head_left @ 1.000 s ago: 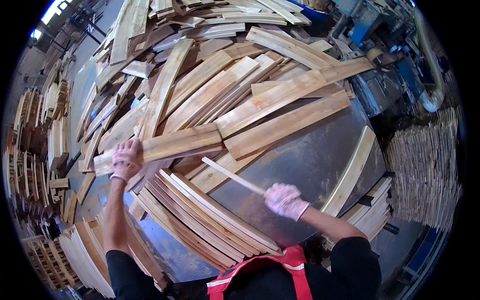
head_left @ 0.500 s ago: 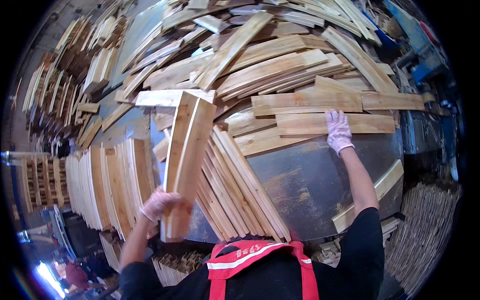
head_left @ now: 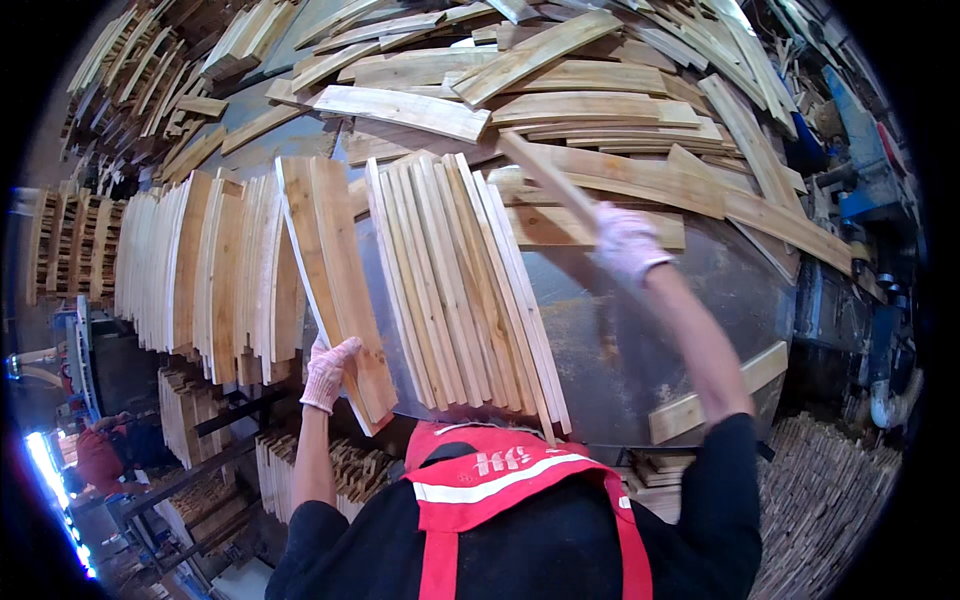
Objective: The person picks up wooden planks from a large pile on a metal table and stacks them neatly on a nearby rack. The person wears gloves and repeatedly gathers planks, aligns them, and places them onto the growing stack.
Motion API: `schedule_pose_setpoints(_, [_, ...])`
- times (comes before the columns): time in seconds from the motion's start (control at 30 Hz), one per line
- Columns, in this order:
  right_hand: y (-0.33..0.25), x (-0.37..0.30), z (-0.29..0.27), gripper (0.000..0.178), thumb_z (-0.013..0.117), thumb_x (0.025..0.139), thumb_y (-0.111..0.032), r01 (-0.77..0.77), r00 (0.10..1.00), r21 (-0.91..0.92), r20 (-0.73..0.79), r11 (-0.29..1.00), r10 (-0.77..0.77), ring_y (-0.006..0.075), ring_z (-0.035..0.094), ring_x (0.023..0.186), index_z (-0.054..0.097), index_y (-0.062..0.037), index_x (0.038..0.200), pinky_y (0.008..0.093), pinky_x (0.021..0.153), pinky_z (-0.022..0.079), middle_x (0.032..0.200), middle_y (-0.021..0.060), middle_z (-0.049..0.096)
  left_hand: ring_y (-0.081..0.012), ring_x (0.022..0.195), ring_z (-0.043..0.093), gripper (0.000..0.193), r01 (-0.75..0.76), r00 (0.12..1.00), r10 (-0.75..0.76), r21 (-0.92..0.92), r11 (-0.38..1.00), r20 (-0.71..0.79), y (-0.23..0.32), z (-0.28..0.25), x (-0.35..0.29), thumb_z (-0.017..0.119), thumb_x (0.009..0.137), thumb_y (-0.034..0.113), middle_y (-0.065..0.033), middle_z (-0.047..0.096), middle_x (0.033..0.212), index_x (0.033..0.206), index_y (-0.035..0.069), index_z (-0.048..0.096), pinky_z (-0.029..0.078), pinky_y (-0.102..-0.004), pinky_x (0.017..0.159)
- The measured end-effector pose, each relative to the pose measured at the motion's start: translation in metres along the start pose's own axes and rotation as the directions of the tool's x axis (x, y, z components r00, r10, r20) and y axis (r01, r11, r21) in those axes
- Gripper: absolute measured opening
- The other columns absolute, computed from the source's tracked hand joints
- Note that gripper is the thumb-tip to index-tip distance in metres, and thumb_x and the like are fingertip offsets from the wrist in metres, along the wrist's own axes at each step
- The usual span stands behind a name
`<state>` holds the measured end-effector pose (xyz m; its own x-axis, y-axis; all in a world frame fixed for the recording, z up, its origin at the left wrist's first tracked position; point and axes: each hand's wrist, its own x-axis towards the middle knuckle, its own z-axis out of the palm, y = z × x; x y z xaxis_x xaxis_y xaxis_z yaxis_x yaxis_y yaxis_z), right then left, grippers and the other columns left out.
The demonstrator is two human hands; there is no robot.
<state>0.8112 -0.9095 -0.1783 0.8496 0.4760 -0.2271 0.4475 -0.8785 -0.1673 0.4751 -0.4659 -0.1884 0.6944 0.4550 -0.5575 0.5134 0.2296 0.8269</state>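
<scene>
Table (head_left: 610, 350) under heaped boards (head_left: 580, 106), left grip (head_left: 333, 368) tight on planks (head_left: 347, 280), right grip (head_left: 628, 240) around slat (head_left: 548, 176)

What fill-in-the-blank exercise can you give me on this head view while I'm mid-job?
1. The row of narrow boards lies to the ____ of the wooden boards that the left hand grips.
2. The gloved right hand holds a wooden strip above the grey ____.
3. The red apron is crossed by one broad ____ stripe.

Missing words: right; table; white.
</scene>
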Motion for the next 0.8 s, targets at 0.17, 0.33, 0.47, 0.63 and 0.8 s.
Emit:
schedule_pose_setpoints(0.17, [-0.101, 0.038, 0.091, 0.046, 0.052, 0.099, -0.039, -0.120, 0.980, 0.348, 0.191, 0.930, 0.055, 0.0400, 0.072, 0.099, 0.064, -0.0023, 0.123, 0.0535, 0.089, 0.056, 0.107, 0.0271, 0.072, -0.0175, 0.098, 0.065, 0.066, -0.056, 0.998, 0.048, 0.349, 0.935, 0.031, -0.057, 0.060, 0.024, 0.070, 0.096, 0.034, -0.0112, 0.070, 0.116, 0.149, 0.002, 0.047, 0.054, -0.0340, 0.090])
schedule_pose_setpoints(0.33, [-0.026, 0.031, 0.056, 0.072, 0.066, 0.090, -0.035, 0.106, 0.982, 0.106, -0.170, 0.989, -0.087, 0.0430, 0.051, 0.135, 0.044, -0.0031, 0.151, 0.0502, 0.114, 0.041, 0.151, 0.0250, 0.050, -0.0236, 0.106, 0.067, 0.089, 0.204, 0.978, -0.203, 0.336, 0.920, -0.039, -0.084, 0.040, 0.041, 0.075, 0.093, 0.034, -0.0149, 0.070, 0.122, 0.163, 0.007, 0.026, 0.055, -0.0386, 0.089])
schedule_pose_setpoints(0.47, [0.085, 0.074, 0.060, 0.071, 0.049, 0.093, -0.016, -0.170, 0.954, -0.219, -0.282, 0.961, 0.104, 0.0424, 0.038, 0.147, 0.029, -0.0087, 0.161, 0.0582, 0.122, 0.025, 0.164, 0.0213, 0.033, -0.0318, 0.130, 0.057, 0.098, 0.075, 0.990, 0.017, 0.618, 0.783, -0.141, 0.007, 0.094, 0.045, 0.079, 0.085, 0.031, -0.0223, 0.055, 0.146, 0.162, 0.004, 0.025, 0.045, -0.0386, 0.111])
schedule_pose_setpoints(0.63, [0.134, 0.090, 0.038, 0.063, 0.064, 0.086, -0.021, -0.133, 0.990, -0.301, -0.080, 0.944, 0.114, 0.0374, 0.051, 0.137, 0.051, -0.0080, 0.146, 0.0578, 0.117, 0.033, 0.147, 0.0198, 0.055, -0.0359, 0.153, 0.029, 0.097, -0.519, 0.811, 0.570, 0.607, 0.602, 0.128, 0.100, 0.146, 0.163, 0.074, 0.086, 0.026, -0.0261, 0.027, 0.166, 0.160, -0.006, 0.020, 0.025, -0.0405, 0.126])
schedule_pose_setpoints(0.8, [0.113, 0.052, 0.012, 0.034, 0.067, 0.086, -0.031, -0.073, 0.976, -0.057, -0.209, 0.996, 0.060, 0.0311, 0.064, 0.103, 0.066, -0.0083, 0.111, 0.0452, 0.091, 0.052, 0.107, 0.0149, 0.068, -0.0397, 0.143, 0.043, 0.102, -0.332, 0.916, 0.402, 0.552, 0.765, -0.005, 0.196, 0.251, 0.311, 0.073, 0.089, 0.044, -0.0334, 0.038, 0.156, 0.161, -0.003, 0.018, 0.036, -0.0441, 0.118])
